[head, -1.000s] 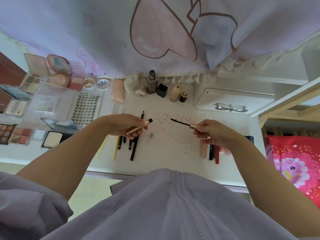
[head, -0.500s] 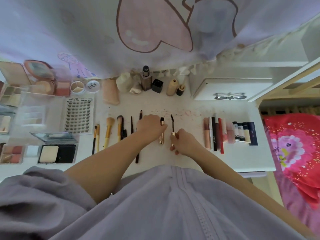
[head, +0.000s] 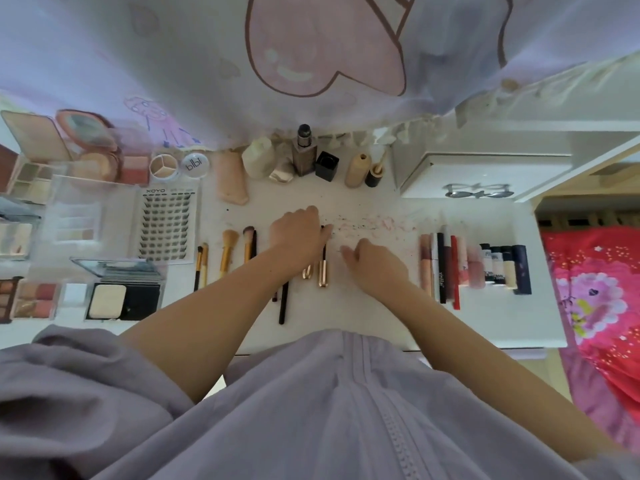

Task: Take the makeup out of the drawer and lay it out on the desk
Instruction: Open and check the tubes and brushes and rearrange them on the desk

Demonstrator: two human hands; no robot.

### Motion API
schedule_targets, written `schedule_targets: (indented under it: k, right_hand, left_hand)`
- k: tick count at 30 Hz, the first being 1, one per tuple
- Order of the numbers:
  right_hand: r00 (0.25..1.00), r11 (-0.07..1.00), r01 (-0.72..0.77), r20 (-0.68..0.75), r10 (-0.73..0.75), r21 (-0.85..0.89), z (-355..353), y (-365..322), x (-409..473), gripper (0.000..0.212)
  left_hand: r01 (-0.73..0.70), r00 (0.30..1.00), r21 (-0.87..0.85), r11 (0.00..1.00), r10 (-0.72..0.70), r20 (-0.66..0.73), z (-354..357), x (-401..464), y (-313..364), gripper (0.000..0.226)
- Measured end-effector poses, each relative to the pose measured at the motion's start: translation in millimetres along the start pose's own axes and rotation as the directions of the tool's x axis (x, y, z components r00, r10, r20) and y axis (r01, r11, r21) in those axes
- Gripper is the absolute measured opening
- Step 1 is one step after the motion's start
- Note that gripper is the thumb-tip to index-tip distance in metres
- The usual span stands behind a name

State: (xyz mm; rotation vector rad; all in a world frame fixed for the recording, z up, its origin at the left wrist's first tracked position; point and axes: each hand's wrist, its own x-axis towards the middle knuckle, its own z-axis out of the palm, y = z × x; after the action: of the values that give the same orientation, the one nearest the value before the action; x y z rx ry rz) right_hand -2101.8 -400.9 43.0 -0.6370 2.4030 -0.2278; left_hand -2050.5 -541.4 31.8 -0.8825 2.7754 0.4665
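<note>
You're squaring up the two gold mascara pieces (head: 322, 271) on the desk (head: 363, 306), mid-row: your left hand (head: 296, 233) rests loose-fingered over them, your right hand (head: 375, 263) hovers relaxed, gripping nothing. Next, fetch more makeup from the drawer

A pale lilac curtain (head: 173, 46) hangs across the far side of the white table (head: 502, 323), printed with a large pink heart-like shape outlined in brown and a small pink cartoon figure lower left. Its frilled hem reaches the table's back edge. On the right stands a white drawer unit (head: 464, 174) with a silver bow-shaped handle (head: 479, 192). Beyond it, white shelving and pale wooden rails (head: 595, 157) run toward the right edge. Beside the table lies bright pink bedding (head: 599, 289) patterned with flowers. The light is soft, even and cool.
</note>
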Motion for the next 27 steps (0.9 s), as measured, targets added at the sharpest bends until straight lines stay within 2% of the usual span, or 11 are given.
schedule_targets:
  k: [2, 4, 7, 10, 12, 15, 20, 24, 27]
  right_hand:
    - [0.997, 1.000, -0.022, -0.076, 0.021, -0.011, -27, 27, 5, 0.037]
    - [0.991, 0.997, -0.071, -0.114, 0.069, -0.008, -55, 56, 10, 0.028]
    - [0.988, 0.991, -0.136, -0.077, 0.135, -0.012, -84, 87, 19, 0.023]
    - [0.993, 0.993, -0.116, -0.025, 0.116, 0.002, -93, 95, 24, 0.021]
    - [0.998, 0.998, -0.062, -0.008, 0.062, -0.014, -92, 98, 29, 0.021]
    - [1.000, 0.999, -0.018, 0.014, 0.019, -0.047, -88, 100, 37, 0.022]
    - [0.998, 0.995, 0.049, 0.037, -0.046, -0.087, -84, 101, 47, 0.040]
    - [0.984, 0.991, 0.076, 0.150, -0.092, 0.109, -89, 91, 46, 0.045]
    - [0.951, 0.943, -0.024, 0.298, -0.080, 0.331, -95, 80, 38, 0.039]
  left_hand:
    - [-0.067, 0.997, -0.046, 0.997, 0.065, -0.050, -6, -1, 25, 0.029]
    - [-0.152, 0.988, -0.106, 0.983, 0.149, -0.043, -6, -6, 59, 0.025]
    - [-0.210, 0.971, -0.170, 0.963, 0.225, 0.075, 12, -18, 111, 0.024]
    - [-0.138, 0.961, -0.162, 0.977, 0.172, 0.216, 37, -23, 147, 0.024]
    - [-0.078, 0.963, -0.138, 0.987, 0.111, 0.245, 49, -21, 158, 0.025]
    - [0.007, 0.977, -0.114, 0.993, 0.017, 0.214, 58, -19, 164, 0.029]
    - [0.104, 0.982, -0.192, 0.976, -0.070, 0.177, 55, -20, 159, 0.033]
    - [0.026, 0.997, -0.279, 0.960, -0.004, 0.080, 40, -32, 136, 0.016]
    - [-0.035, 0.998, -0.316, 0.948, 0.050, 0.039, 28, -41, 114, 0.014]
